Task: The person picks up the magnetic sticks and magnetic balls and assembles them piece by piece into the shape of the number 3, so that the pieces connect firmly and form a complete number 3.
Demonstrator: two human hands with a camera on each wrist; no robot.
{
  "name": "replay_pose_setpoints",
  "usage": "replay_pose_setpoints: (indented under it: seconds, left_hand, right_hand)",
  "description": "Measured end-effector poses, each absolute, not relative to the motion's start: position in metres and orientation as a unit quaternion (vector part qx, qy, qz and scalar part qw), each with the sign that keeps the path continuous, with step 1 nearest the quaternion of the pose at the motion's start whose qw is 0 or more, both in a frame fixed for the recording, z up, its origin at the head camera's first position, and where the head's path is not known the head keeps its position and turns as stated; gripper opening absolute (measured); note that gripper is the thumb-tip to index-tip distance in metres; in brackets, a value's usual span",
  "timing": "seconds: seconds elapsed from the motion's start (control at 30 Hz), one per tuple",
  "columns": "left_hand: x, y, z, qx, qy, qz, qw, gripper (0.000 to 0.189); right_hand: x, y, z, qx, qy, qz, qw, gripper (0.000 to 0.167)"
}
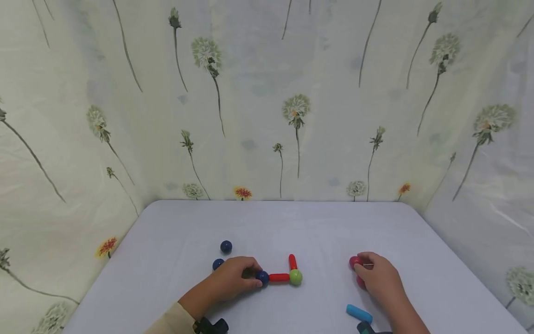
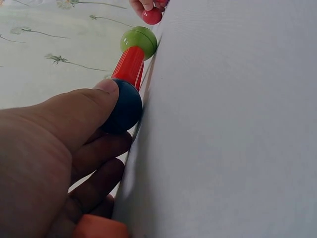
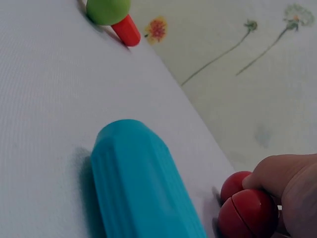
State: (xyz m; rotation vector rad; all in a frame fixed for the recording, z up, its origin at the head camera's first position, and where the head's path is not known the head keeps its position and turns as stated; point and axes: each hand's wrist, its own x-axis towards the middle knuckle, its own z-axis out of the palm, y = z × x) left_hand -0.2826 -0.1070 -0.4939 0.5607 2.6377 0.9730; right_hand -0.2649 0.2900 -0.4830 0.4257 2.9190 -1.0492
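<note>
My left hand (image 1: 231, 279) pinches a dark blue ball (image 1: 263, 278), probably steadying the red rod (image 1: 278, 277) and green ball (image 1: 295, 277) right of it. My right hand (image 1: 380, 276) pinches a red ball (image 1: 355, 262); another red ball (image 3: 248, 214) (rather in the way) crowds that grip, a light-blue rod (image 1: 359, 313) nearer me.

The head camera looks forward and down across the table (image 1: 321, 232) from well back. The tilted wrist cameras look from close up, low along the tabletop, one at the left hand (image 1: 233, 278), one at the right hand (image 1: 381, 276); all three views share the green ball (image 1: 295, 277).
</note>
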Motion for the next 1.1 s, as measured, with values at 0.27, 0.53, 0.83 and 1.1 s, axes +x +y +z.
replay_pose_setpoints:
  seconds: [0.27, 0.53, 0.83, 1.1]
  left_hand:
    - [-0.282, -0.106, -0.491, 0.204, 0.909, 0.338, 0.137, 0.021]
    - [-0.282, -0.107, -0.481, 0.181, 0.908, 0.339, 0.169, 0.026]
    - [-0.288, -0.085, -0.466, 0.189, 0.915, 0.324, 0.152, 0.027]
    - [-0.285, -0.043, -0.467, 0.182, 0.924, 0.302, 0.149, 0.026]
  right_hand:
    - [-0.264, 0.288, -0.482, 0.152, 0.924, -0.350, 0.001, 0.056]
    - [-0.262, 0.282, -0.480, 0.169, 0.907, -0.385, -0.010, 0.058]
    - [-0.262, 0.273, -0.475, 0.180, 0.896, -0.403, -0.036, 0.054]
    - [-0.258, 0.272, -0.476, 0.178, 0.897, -0.401, -0.044, 0.051]
